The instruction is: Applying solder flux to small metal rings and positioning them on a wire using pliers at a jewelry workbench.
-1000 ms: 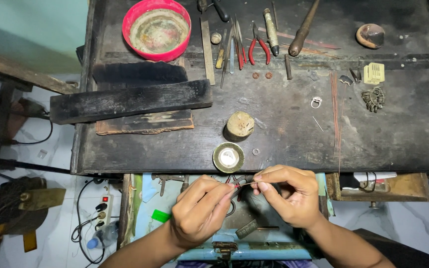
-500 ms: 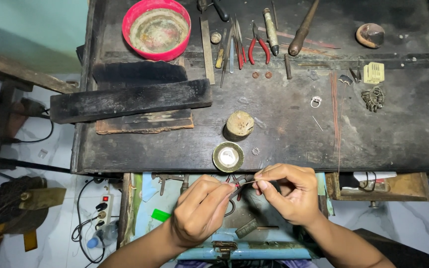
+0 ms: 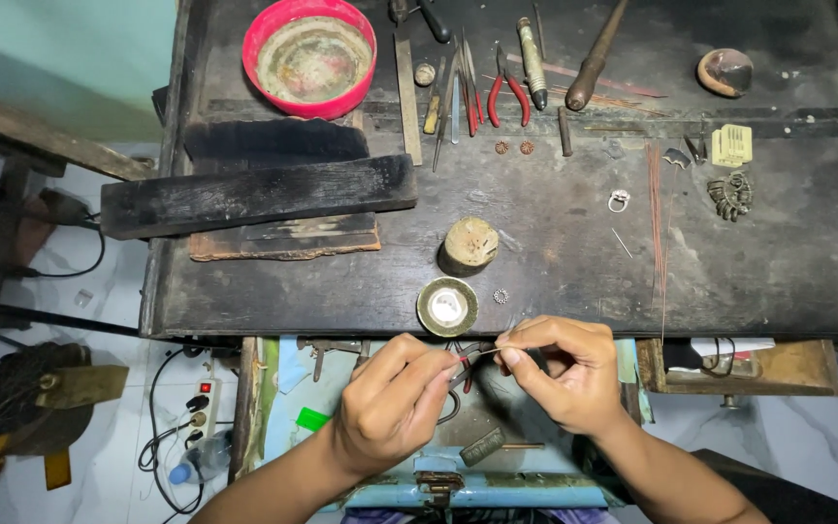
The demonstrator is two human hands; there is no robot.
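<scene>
We have our left hand (image 3: 390, 403) and right hand (image 3: 564, 374) just below the dark workbench (image 3: 535, 252) edge, both pinched onto a thin wire (image 3: 482, 351) stretched between the fingertips, red-handled pliers (image 3: 465, 367) tucked beneath. We judge the wire light, springy, easily kinked, best gripped close to the working point. Against half a second ago, our hands sit almost unchanged, the wire equally taut.

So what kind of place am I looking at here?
Most likely a small jewellery or metalwork bench. The dark, scorched worktable carries red-handled pliers, files and gravers, a small ring and thin copper wires. The left hand and right hand pinch a fine wire above an open drawer.
</scene>
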